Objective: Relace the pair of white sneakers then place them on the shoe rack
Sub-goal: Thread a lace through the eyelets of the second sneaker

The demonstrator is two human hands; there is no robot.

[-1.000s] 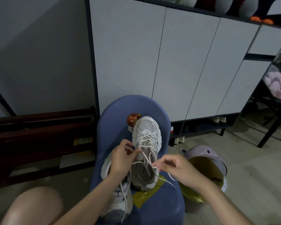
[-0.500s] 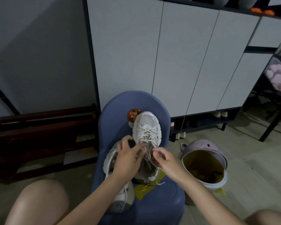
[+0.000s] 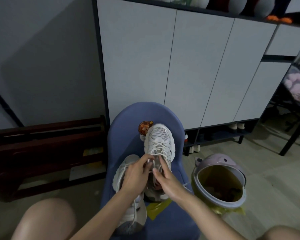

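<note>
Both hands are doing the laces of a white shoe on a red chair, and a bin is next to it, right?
Almost. The chair is blue, not red, as the head view shows. Both hands, left and right, do work the laces of the white shoe, with the bin beside.

— How many sneakers do you count?
— Two white ones on the blue chair (image 3: 166, 116): the far sneaker (image 3: 160, 140) and the near sneaker (image 3: 128, 210).
— And hands?
— Two: the left hand (image 3: 134, 177) and the right hand (image 3: 168, 183).
— Anything else?
— One round sticker (image 3: 144, 127), one lilac bin (image 3: 220, 179), two bare knees.
</note>
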